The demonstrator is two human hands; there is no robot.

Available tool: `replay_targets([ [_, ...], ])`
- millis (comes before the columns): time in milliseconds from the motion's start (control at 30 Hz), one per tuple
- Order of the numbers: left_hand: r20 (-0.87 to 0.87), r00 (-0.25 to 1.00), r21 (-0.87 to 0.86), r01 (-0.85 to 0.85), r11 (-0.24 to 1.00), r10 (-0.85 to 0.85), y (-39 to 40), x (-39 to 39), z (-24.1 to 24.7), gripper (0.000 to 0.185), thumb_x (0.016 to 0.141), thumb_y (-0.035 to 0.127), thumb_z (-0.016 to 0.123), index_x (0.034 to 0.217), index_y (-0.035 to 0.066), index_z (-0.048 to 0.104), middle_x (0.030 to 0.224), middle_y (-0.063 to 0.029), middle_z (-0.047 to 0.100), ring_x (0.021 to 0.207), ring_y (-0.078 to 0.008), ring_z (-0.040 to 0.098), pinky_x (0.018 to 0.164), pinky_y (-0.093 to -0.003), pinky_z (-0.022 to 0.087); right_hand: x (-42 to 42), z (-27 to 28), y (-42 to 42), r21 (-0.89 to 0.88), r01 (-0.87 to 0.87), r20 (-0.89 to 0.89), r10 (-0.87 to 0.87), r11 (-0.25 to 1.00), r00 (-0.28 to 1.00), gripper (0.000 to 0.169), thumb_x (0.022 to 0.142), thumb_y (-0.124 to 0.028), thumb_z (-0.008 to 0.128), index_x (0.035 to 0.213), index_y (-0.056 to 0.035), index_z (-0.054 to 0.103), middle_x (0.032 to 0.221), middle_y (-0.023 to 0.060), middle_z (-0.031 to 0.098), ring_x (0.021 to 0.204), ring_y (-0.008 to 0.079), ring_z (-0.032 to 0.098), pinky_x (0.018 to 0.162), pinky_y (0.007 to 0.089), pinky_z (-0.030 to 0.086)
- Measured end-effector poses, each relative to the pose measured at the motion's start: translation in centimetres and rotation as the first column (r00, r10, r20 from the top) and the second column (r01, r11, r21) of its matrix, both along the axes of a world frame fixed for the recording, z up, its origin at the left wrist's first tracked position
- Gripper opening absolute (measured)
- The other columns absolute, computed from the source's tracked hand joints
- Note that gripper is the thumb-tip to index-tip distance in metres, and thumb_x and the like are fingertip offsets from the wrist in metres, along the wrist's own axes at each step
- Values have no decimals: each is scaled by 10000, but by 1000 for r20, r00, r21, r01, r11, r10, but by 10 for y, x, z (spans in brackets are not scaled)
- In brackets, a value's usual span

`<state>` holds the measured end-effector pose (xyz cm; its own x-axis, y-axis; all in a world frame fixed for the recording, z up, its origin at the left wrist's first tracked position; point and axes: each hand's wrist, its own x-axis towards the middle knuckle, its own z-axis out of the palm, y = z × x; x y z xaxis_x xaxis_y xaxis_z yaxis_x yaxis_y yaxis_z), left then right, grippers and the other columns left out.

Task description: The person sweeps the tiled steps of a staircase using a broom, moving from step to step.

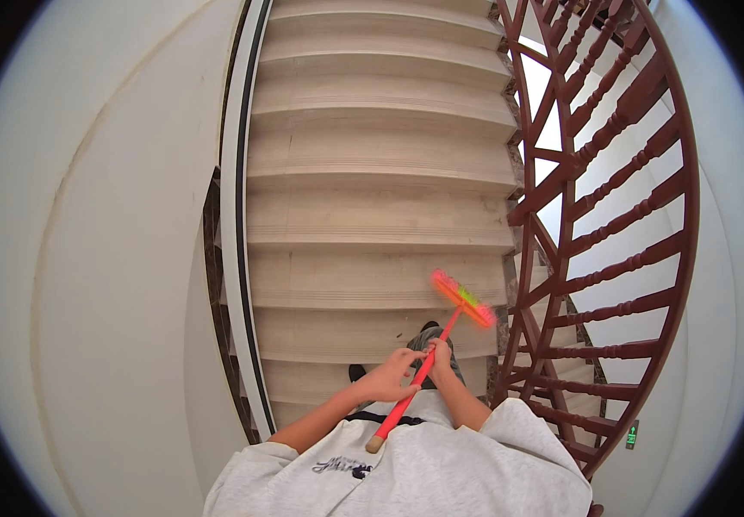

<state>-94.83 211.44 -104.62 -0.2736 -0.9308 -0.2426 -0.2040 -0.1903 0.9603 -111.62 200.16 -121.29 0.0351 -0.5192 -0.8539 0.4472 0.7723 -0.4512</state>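
A broom with a red handle (404,406) slants up and right from my shirt front. Its orange head (463,304), with pink and yellow-green bristles, is slightly blurred over a pale stair tread near the railing side. My right hand (439,360) is closed around the upper part of the handle. Lower and to the left, my left hand (390,377) has its fingers apart, with fingertips and thumb at the handle and no firm grip visible. The handle's light-brown butt end lies against my shirt.
Pale stone steps (378,148) rise or fall ahead; which cannot be told. A dark-red wooden railing (687,213) with turned balusters curves along the right. At the left run a white strip with a black line (241,213) and a pale wall (126,258). My dark shoes show below my hands.
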Motion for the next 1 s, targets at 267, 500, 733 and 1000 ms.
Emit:
replay_targets([
  [267,42,989,143,-146,979,142,47,-14,15,755,784,274,710,1365,22,299,1256,-233,411,950,-277,613,818,-347,518,-26,-15,4,-111,167,146,-150,980,978,191,798,-92,527,654,-131,407,502,-23,393,411,112,402,390,262,365],
  [500,174,973,139,129,982,-152,41,-14,7,367,686,125,614,1006,-47,559,869,-235,643,776,-353,637,704,-413,500,-36,-21,-4,-49,24,-63,-27,999,998,96,834,-100,506,840,-99,410,515,5,386,399,130,397,376,269,371],
  [733,326,932,163,110,980,-159,18,-39,-6,427,639,115,597,1048,-8,607,806,-260,619,786,-400,614,718,-442,492,-39,-18,7,150,77,30,-82,986,996,72,849,-73,504,822,-54,440,568,43,459,395,180,408,403,311,418],
  [1000,262,962,143,46,989,-83,-53,-111,-1,287,677,81,610,943,-25,591,734,-210,631,640,-318,628,580,-405,507,-75,-39,-30,-40,33,-153,-39,999,987,159,809,-87,509,655,-61,478,495,54,450,388,187,442,378,328,377],
])
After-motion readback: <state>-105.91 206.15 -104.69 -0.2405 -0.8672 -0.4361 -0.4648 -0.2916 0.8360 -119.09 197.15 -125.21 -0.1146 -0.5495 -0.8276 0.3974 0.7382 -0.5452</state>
